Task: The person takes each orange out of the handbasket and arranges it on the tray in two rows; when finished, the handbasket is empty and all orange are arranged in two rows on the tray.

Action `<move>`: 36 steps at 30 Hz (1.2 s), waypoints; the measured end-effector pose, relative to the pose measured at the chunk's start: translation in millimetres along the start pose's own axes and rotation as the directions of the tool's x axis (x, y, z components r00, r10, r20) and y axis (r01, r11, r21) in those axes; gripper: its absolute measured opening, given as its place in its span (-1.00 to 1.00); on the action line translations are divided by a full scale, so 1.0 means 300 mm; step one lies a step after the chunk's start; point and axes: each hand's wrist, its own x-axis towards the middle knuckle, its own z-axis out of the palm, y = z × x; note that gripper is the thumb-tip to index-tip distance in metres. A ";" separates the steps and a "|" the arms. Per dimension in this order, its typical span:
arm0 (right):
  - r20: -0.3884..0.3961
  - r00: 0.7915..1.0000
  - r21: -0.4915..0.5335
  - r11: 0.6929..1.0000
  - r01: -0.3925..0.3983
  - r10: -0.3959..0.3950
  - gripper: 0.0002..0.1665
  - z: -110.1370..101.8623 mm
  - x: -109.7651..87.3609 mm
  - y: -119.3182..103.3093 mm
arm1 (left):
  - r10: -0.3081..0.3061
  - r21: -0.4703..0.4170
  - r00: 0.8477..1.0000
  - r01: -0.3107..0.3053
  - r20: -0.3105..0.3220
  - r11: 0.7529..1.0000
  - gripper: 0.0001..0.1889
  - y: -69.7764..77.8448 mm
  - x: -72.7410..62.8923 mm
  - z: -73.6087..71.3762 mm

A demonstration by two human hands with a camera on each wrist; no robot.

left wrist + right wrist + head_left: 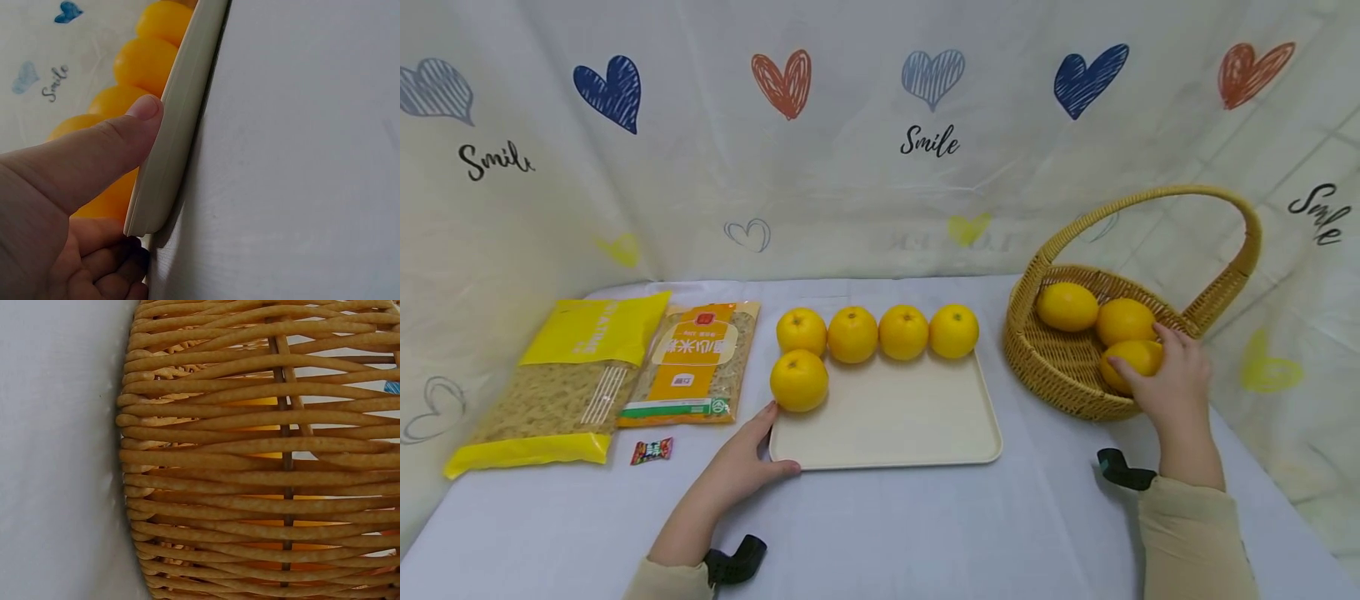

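Note:
On the pale rectangular tray [895, 425], several oranges line the back edge, and another orange [799, 381] sits in front at the left. My left hand [741, 462] grips the tray's near left corner. In the left wrist view the thumb [147, 107] lies against the rim, with the fingers curled by the corner. My right hand [1176, 375] reaches into the wicker basket [1075, 396] and grips the front orange [1133, 364], thumb on one side and fingers on the other. Two more oranges [1066, 307] lie behind it. Basket weave hides the right hand in the right wrist view.
A large yellow bag of grain [557, 383] and a smaller orange-labelled bag [692, 362] lie at the left. Near them is a small wrapped candy [652, 451]. The basket's tall handle [1150, 196] arches above its right side. A printed curtain hangs behind the table.

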 end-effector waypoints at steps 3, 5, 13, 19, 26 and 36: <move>0.010 1.000 -0.021 1.000 0.007 -0.006 -0.07 -0.002 0.001 -0.001 | -0.006 0.003 1.000 0.006 0.002 1.000 0.13 0.001 -0.001 0.000; 0.020 1.000 -0.041 0.999 0.009 -0.008 -0.07 -0.003 0.002 0.000 | -0.009 0.005 1.000 0.009 0.006 1.000 0.13 0.000 -0.001 0.001; 0.087 0.996 -0.103 0.995 0.017 -0.008 0.00 0.004 0.019 0.010 | 0.001 -0.001 1.000 -0.001 -0.008 1.000 0.14 -0.010 0.004 0.005; 0.146 0.989 -0.148 0.988 0.033 -0.011 0.06 -0.005 0.027 0.012 | 0.004 -0.002 1.000 -0.004 -0.016 1.000 0.12 -0.013 0.009 0.007; 0.193 0.981 -0.190 0.982 0.020 0.017 0.04 -0.014 0.024 0.012 | 0.004 -0.005 1.000 -0.004 -0.015 1.000 0.12 -0.011 0.012 0.007; 0.163 0.985 -0.178 0.984 -0.022 0.052 0.03 -0.003 0.029 0.002 | 0.006 -0.012 1.000 -0.007 -0.024 1.000 0.12 -0.007 0.008 0.006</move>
